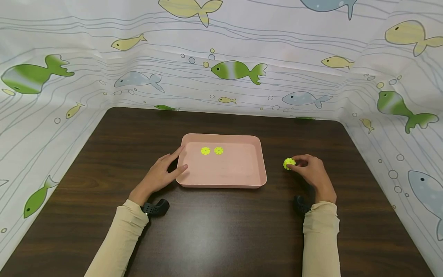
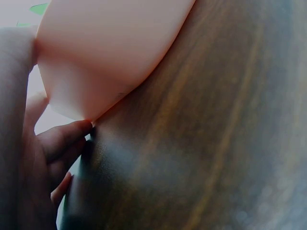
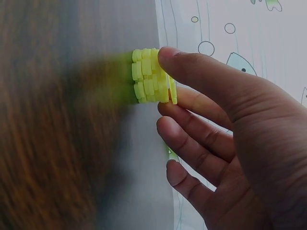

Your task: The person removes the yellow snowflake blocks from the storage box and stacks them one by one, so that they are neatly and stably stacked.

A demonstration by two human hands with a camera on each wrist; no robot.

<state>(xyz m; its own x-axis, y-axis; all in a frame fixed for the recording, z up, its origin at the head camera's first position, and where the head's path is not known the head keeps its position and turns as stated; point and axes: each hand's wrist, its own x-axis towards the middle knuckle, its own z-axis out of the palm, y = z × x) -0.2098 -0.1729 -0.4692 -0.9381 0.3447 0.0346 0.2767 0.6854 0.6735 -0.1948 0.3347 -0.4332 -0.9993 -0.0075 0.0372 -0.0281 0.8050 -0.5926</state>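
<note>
A shallow pink tray (image 1: 225,182) stands on the table, with two yellow notched plastic discs (image 1: 219,151) lying flat near its far left. My left hand (image 1: 160,174) rests on the tray's left edge, thumb and forefinger spread apart along the rim. In the left wrist view, fingertips (image 2: 85,126) touch the tray's outer wall (image 2: 115,43). To the right of the tray, my right hand (image 1: 313,173) pinches a short stack of yellow notched discs (image 3: 149,76) between thumb and fingers. The right wrist view shows the other fingers loosely bent beneath the stack.
The dark wooden table (image 1: 225,231) surrounds the tray. A white sheet printed with fish (image 1: 238,34) hangs behind it and along both sides. A dark wrist strap (image 1: 155,207) sits on the left wrist, another (image 1: 301,204) on the right.
</note>
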